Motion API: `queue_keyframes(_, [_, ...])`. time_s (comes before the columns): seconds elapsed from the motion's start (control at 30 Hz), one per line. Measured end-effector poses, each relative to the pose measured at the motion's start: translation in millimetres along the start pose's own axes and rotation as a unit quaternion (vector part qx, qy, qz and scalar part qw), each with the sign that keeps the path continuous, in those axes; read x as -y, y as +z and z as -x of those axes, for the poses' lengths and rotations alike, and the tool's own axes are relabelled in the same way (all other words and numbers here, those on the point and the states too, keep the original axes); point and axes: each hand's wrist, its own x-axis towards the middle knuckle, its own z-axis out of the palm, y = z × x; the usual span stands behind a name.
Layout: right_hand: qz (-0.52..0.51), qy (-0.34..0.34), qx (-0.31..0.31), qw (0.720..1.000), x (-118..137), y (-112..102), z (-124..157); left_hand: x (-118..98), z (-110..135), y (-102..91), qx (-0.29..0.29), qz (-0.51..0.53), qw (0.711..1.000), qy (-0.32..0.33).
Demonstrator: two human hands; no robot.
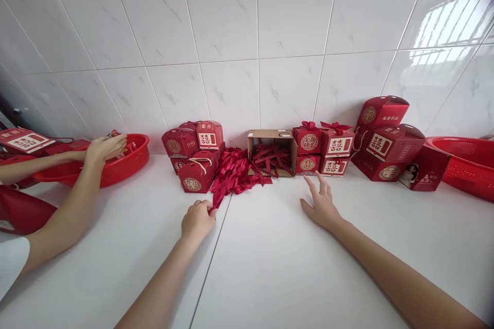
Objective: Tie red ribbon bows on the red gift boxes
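Note:
My left hand (197,219) is closed on the near end of a red ribbon (216,198) that trails out of a heap of red ribbons (236,169) on the white counter. My right hand (321,204) rests on the counter with its fingers spread, holding nothing, just in front of a stack of bow-tied red gift boxes (322,154). An open cardboard box (272,152) lying on its side holds more ribbons, between the heap and those boxes.
Another person's two hands (105,147) reach into a red basin (116,164) at the left. More red gift boxes (194,157) stand left of the ribbons, and others (388,146) at the right beside a red basket (469,164). A tiled wall backs the counter.

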Motion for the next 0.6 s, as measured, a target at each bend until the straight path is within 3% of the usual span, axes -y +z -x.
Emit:
queue_keyframes(0.1, [-0.010, -0.016, 0.007, 1.000, 16.4, -3.0, 15.3, -2.3, 1.2, -5.9, 0.006, 0.003, 1.000, 0.007])
queue_keyframes(0.23, [-0.064, -0.034, 0.032, 0.997, 53.4, 1.8, 37.6, -23.3, 17.2, 0.3, 0.015, 0.002, 0.998, 0.057])
queue_keyframes(0.33, [-0.129, -0.072, 0.083, 0.986, 86.8, 7.5, 48.7, -43.5, 37.0, 12.9, 0.078, 0.005, 0.990, 0.116])
queue_keyframes(0.43, [-0.158, -0.183, 0.150, 0.959, 112.0, 9.6, 52.4, -59.0, 55.6, 22.6, 0.171, 0.028, 0.966, 0.194])
queue_keyframes(0.53, [-0.202, -0.264, 0.175, 0.927, 120.4, 6.2, 53.6, -66.3, 66.2, 22.8, 0.247, 0.062, 0.932, 0.259])
queue_keyframes(0.6, [-0.235, -0.253, 0.184, 0.920, 119.4, 0.2, 55.4, -67.3, 67.8, 19.1, 0.270, 0.078, 0.919, 0.276])
